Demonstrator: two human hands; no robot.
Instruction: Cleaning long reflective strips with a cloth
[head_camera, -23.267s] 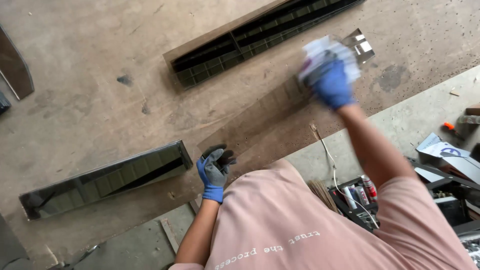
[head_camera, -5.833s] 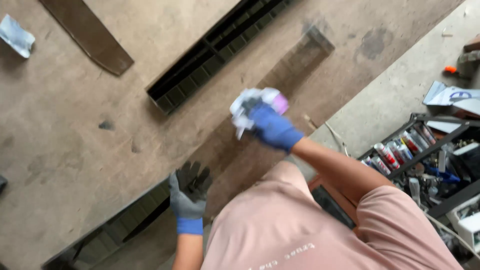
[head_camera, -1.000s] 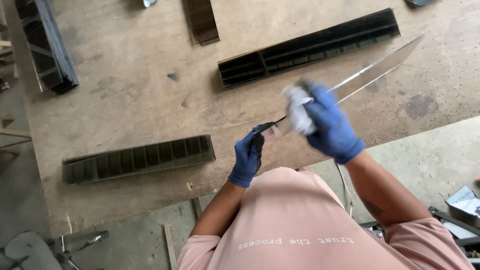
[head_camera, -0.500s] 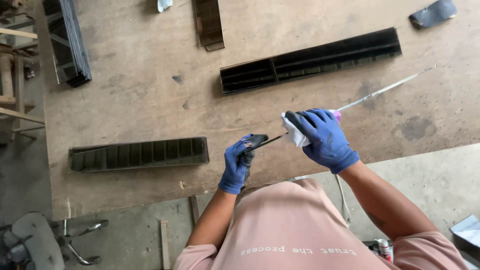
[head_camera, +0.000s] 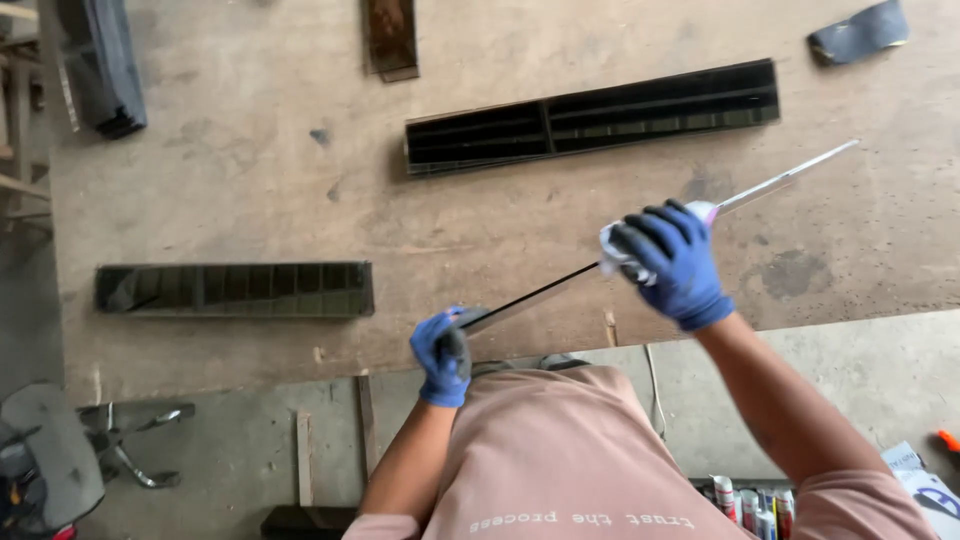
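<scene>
metal strip (head_camera: 640, 245), long, thin and shiny, is held up over the near edge of the workbench (head_camera: 250, 190), running diagonally from near-left to far-right. left hand (head_camera: 442, 352) in a blue glove is closest to the body, fingers closed around the strip's near end. a bit further out the right hand (head_camera: 668, 258), also blue gloved, is clamped on the middle of the strip with a white rag (head_camera: 618, 250) bunched in its grip, so the rag is wrapped against the metal. past that, the strip's far end sticks out free over the bench. lying flat on the bench to the left there's a dark slotted grille (head_camera: 235, 290), and further back a longer dark grille (head_camera: 592, 117), well apart from the hands. at the far edge sit a small brown plate (head_camera: 391, 38) and a dark curved piece (head_camera: 858, 30).
</scene>
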